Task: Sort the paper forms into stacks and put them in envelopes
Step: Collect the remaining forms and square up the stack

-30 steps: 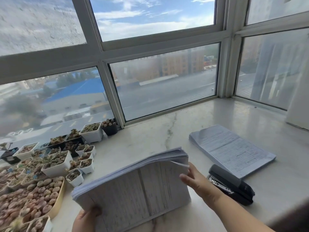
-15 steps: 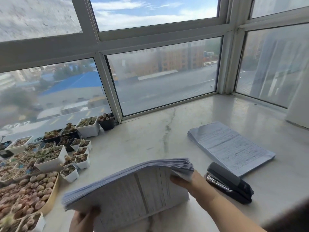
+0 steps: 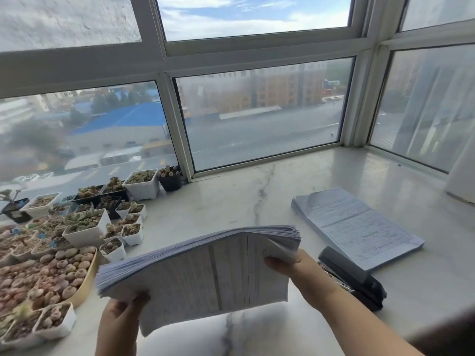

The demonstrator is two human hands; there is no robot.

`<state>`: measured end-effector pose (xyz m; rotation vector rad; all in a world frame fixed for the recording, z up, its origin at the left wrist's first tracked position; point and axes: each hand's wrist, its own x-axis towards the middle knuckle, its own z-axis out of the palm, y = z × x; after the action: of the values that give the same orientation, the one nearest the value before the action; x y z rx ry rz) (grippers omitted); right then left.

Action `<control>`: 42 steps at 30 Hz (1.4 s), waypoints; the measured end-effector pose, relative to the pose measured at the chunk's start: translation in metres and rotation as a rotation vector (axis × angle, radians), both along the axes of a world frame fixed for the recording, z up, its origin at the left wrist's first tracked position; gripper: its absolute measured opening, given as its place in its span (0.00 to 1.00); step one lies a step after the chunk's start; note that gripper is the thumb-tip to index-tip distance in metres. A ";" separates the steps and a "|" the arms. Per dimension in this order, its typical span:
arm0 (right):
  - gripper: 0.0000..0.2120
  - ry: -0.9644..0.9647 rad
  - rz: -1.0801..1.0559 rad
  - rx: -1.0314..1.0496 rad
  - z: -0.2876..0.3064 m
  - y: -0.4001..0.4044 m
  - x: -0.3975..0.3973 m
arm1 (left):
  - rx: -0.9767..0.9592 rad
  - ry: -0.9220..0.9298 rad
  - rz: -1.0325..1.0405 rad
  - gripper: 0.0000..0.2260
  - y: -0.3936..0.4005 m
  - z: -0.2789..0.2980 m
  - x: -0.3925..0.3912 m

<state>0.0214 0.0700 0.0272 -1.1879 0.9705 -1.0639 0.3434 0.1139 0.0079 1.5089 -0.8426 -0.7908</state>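
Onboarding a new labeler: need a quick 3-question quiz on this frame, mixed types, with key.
1. True or false: the stapler lies on top of the flat stack.
2. Which hand holds the lifted stack at its near left corner? A) left B) right C) neither
3. Fill in: the plant pots stand on the ___ side of the sill.

Key: 1 false, it lies beside it on the sill. 2 A, left hand; right hand holds the right edge. 3 left.

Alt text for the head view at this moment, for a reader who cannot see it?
Both hands hold a thick stack of paper forms above a marble sill: left hand at its near-left corner, right hand at its right edge. A second stack and black stapler lie right; succulent pots left.
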 end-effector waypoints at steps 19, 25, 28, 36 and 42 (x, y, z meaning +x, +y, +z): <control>0.06 0.089 -0.313 0.114 -0.008 0.010 0.014 | 0.239 0.425 -0.077 0.07 0.031 -0.004 0.001; 0.08 -0.374 -0.299 0.413 -0.016 0.041 0.063 | -0.003 0.934 -0.072 0.16 0.033 0.014 -0.084; 0.10 -0.465 -0.261 0.479 -0.026 0.055 0.071 | 0.015 0.867 -0.058 0.09 0.039 0.024 -0.118; 0.19 -0.290 -0.073 0.354 -0.005 0.019 0.000 | -0.004 0.544 -0.262 0.15 0.030 0.037 -0.067; 0.28 0.074 0.320 0.252 0.026 -0.012 0.004 | 0.004 0.316 -0.453 0.12 0.010 0.049 -0.045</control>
<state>0.0258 0.0576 0.0534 -1.1323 0.9051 -0.6290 0.2981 0.1235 0.0564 1.1630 -0.9522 -1.3251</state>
